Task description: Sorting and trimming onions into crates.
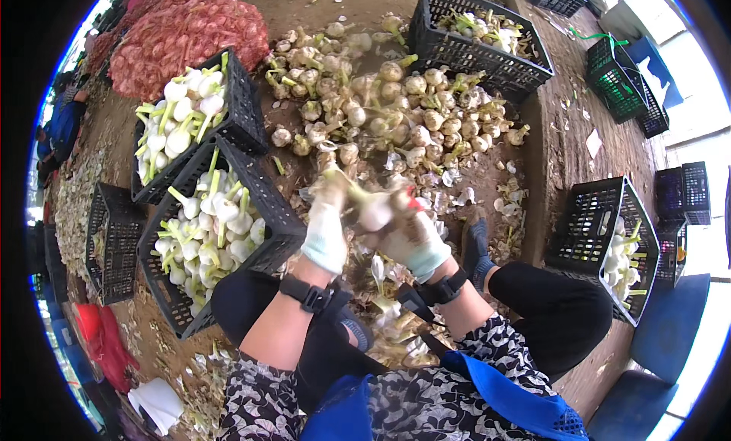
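Between my gloved hands is a white garlic bulb (375, 212) with a green stem, blurred by motion. My left hand (328, 215) grips it by the stem. Pressed against the bulb's other side is my right hand (410, 235), its fingers curled; a small red thing (413, 199) shows at them, too blurred to name. Both gloves are whitish and soiled at the fingers. Beyond my hands spreads a heap of unpeeled garlic bulbs (422, 118) with dirt on their skins. Loose garlic skins (394, 321) cover the ground between my legs.
At my left, two black plastic crates (285, 227) (248, 107) hold cleaned white garlic. A red mesh sack (188, 38) bulges behind them. Another crate (480, 55) stands beyond the heap, and one (577, 229) at right holds white bulbs. A person (63, 124) sits far left.
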Demonstrator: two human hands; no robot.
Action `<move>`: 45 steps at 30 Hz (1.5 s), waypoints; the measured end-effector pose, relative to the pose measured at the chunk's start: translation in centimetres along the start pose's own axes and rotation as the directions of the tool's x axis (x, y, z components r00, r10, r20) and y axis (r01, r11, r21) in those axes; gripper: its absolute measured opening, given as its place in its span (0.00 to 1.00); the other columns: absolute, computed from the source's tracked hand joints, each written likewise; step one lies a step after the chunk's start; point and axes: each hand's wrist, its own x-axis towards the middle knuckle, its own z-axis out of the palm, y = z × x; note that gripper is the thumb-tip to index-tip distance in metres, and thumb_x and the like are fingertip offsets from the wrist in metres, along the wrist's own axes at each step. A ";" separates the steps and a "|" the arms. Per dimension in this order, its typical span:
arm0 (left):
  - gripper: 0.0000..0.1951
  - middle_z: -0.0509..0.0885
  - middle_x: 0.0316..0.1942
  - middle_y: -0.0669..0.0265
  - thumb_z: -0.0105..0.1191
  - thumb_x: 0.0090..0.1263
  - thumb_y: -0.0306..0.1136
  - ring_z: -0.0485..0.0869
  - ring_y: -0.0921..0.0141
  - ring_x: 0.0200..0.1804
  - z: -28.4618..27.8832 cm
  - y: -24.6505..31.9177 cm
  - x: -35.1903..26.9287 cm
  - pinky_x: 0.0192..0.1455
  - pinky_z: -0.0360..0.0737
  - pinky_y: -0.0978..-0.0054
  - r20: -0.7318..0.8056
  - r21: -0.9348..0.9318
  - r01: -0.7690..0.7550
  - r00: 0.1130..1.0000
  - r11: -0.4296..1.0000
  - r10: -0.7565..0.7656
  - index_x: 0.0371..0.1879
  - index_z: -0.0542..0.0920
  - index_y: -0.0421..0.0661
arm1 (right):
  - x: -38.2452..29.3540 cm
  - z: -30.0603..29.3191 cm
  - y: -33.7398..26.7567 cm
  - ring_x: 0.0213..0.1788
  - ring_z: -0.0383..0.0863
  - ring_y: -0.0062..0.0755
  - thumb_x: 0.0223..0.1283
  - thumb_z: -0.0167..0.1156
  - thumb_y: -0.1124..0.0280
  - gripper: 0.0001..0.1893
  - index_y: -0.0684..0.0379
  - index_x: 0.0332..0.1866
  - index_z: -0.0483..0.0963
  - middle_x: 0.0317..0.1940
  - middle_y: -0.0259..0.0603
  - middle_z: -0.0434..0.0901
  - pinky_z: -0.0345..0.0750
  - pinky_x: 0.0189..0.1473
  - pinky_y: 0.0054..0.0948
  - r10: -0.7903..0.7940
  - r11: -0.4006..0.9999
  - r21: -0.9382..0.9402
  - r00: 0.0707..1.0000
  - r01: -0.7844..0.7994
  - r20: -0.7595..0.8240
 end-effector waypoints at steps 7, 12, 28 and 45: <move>0.17 0.80 0.45 0.62 0.47 0.72 0.38 0.79 0.72 0.45 0.6 0.4 -1.0 0.47 0.78 0.75 -0.156 0.305 0.038 0.988 0.952 0.011 0.50 0.76 0.38 | 1.6 1.5 0.2 0.51 0.76 0.35 0.60 0.59 0.49 0.22 0.52 0.53 0.69 0.45 0.34 0.76 0.72 0.57 0.47 0.084 0.983 -0.169 0.994 -0.070 0.074; 0.18 0.81 0.42 0.63 0.47 0.74 0.43 0.80 0.71 0.45 -0.6 4.1 -1.1 0.49 0.79 0.74 -0.208 0.186 -0.251 0.935 0.950 0.288 0.46 0.78 0.39 | 5.3 3.7 3.0 0.50 0.74 0.28 0.58 0.61 0.48 0.25 0.52 0.53 0.67 0.45 0.29 0.73 0.71 0.57 0.42 0.055 0.998 -0.004 0.937 -0.057 0.346; 0.20 0.79 0.47 0.63 0.49 0.71 0.39 0.76 0.68 0.51 -1.0 1.2 0.7 0.56 0.71 0.68 -0.126 -0.052 0.013 0.992 0.999 -0.019 0.55 0.73 0.37 | 3.5 -8.2 -18.2 0.59 0.71 0.42 0.61 0.56 0.63 0.20 0.55 0.58 0.70 0.58 0.44 0.72 0.75 0.53 0.41 -0.594 0.643 -0.638 0.801 0.423 -0.068; 0.24 0.77 0.51 0.61 0.51 0.71 0.41 0.77 0.69 0.52 1.0 -0.7 1.6 0.55 0.73 0.65 -0.090 0.044 0.254 0.964 0.966 -0.249 0.62 0.69 0.41 | 5.2 -10.2 -4.9 0.55 0.75 0.33 0.65 0.55 0.66 0.24 0.63 0.64 0.63 0.54 0.41 0.74 0.72 0.60 0.31 -0.226 0.947 0.237 0.974 0.215 0.017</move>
